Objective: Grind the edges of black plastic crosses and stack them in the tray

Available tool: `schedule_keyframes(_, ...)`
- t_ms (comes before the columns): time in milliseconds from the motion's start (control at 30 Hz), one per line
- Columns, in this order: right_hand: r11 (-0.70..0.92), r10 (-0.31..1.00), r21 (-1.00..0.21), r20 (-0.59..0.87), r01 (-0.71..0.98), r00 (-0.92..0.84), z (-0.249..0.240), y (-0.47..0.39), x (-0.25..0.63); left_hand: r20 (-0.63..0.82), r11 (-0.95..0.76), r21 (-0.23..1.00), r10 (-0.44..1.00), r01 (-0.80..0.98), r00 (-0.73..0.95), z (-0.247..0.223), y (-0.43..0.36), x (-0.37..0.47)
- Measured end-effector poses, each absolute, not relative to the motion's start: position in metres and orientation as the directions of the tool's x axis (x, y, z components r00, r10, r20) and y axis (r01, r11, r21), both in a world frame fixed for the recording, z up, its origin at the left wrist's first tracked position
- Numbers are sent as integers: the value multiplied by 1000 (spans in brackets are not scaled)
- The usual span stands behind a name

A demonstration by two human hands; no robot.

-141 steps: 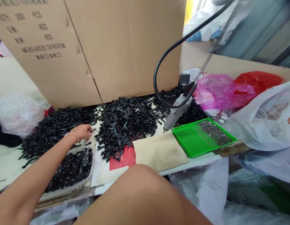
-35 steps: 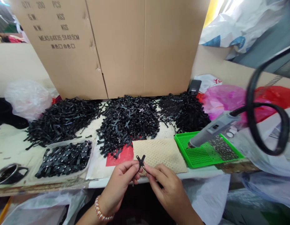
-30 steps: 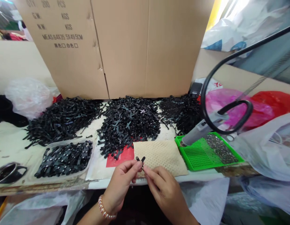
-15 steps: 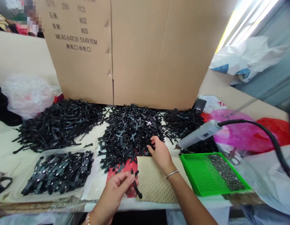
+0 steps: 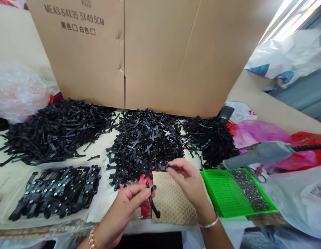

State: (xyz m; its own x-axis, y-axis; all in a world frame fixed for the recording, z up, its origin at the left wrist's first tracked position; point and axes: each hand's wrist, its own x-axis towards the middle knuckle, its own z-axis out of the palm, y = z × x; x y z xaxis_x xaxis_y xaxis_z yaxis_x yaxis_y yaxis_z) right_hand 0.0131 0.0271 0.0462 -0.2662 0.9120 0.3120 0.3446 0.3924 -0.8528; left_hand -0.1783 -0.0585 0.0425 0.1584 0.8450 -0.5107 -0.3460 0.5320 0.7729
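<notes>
Between thumb and fingers, my left hand point(image 5: 129, 205) pinches a narrow black plastic arm point(image 5: 154, 204) with rounded ends, seemingly crossed by a second short piece. My right hand point(image 5: 187, 180) is closed at the fingertips on a small black plastic piece point(image 5: 166, 166), at the front edge of the central heap of black cross-shaped parts point(image 5: 147, 145). Below the right hand lies a beige patterned mat point(image 5: 173, 207), partly over a red sheet point(image 5: 145, 211). Fingers hide part of each held piece.
Left is a clear tray of joined black parts point(image 5: 56, 192), with a heap of black strips point(image 5: 59, 131) behind. Another black heap point(image 5: 212, 138) lies right. A grey electric screwdriver point(image 5: 258, 155) hangs over a green basket point(image 5: 214, 197) of small metal pieces. A cardboard box point(image 5: 150, 62) stands behind.
My right hand has drawn back from the heap towards me, now pinching a small black piece. The screwdriver has swung right. My left hand keeps its hold. The view has tilted down.
</notes>
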Motion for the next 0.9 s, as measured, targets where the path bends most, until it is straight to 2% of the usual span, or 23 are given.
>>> schedule_keyframes(100,602,779,-714,424,359,-463,53,-5,11,-536,577,649,810,-496,240,51,-67,-176)
schedule_keyframes(167,678,711,-643,448,357,-542,54,-20,16,-522,573,616,811,-541,265,54,-73,-173)
schedule_keyframes(400,744,629,-590,459,314,-627,55,-52,36,-523,552,576,815,-603,247,54,-91,-154)
schedule_keyframes(500,723,633,-633,447,276,-633,54,-68,37,-511,499,550,835,-669,204,54,-95,-146)
schedule_keyframes(567,611,721,-748,391,259,-573,52,-77,38,-497,481,567,847,-669,189,55,-97,-143)
schedule_keyframes(600,506,788,-830,335,233,-517,50,-80,38,-491,479,586,851,-653,185,56,-98,-141)
schedule_keyframes(667,217,915,-968,156,128,-371,48,-82,38,-474,484,651,861,-585,185,59,-100,-139)
schedule_keyframes(700,74,946,-996,52,57,-320,48,-81,38,-459,482,697,869,-531,185,60,-100,-138)
schedule_keyframes(800,-190,911,-981,-160,-42,-380,47,-73,36,-389,414,847,910,-333,142,63,-101,-137)
schedule_keyframes(900,-256,841,-967,-219,-6,-495,45,-66,36,-328,340,919,940,-200,89,63,-101,-137)
